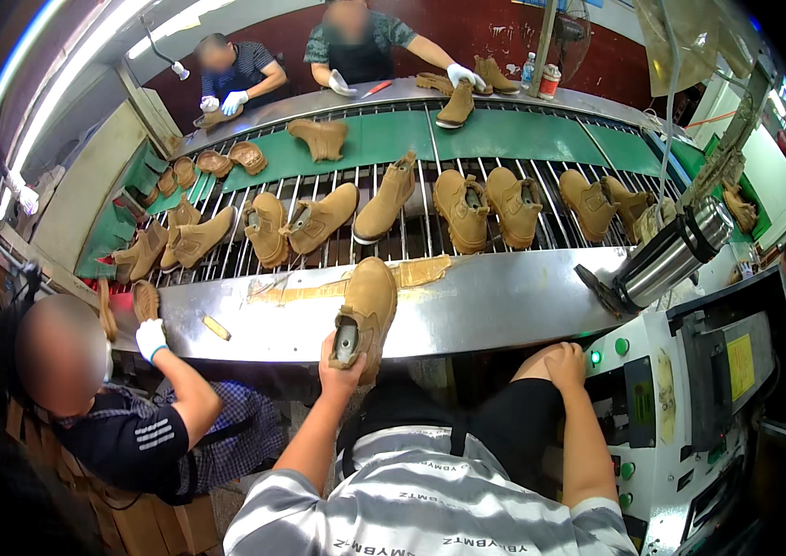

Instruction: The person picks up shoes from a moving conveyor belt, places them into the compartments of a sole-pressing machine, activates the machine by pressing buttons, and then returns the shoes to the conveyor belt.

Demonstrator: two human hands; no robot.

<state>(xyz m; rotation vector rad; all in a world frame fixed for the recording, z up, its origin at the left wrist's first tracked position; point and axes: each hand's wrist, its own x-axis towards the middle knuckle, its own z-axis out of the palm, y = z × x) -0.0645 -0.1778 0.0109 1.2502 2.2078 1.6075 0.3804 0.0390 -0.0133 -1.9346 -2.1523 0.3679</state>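
Note:
A tan ankle boot is in my left hand, its toe pointing away from me over the steel edge of the line. My fingers close round its heel end, and the opening with a pale inside faces up. My right hand holds nothing and lies over my right knee, fingers draped across it. Ahead of me, more tan boots rest on the metal rollers, among them a single tilted boot and a pair to its right.
A steel ledge runs before me, with a steel flask at its right end. A machine with green buttons stands right. A co-worker sits at left, gloved hand on a sole; two more people work across the green belt.

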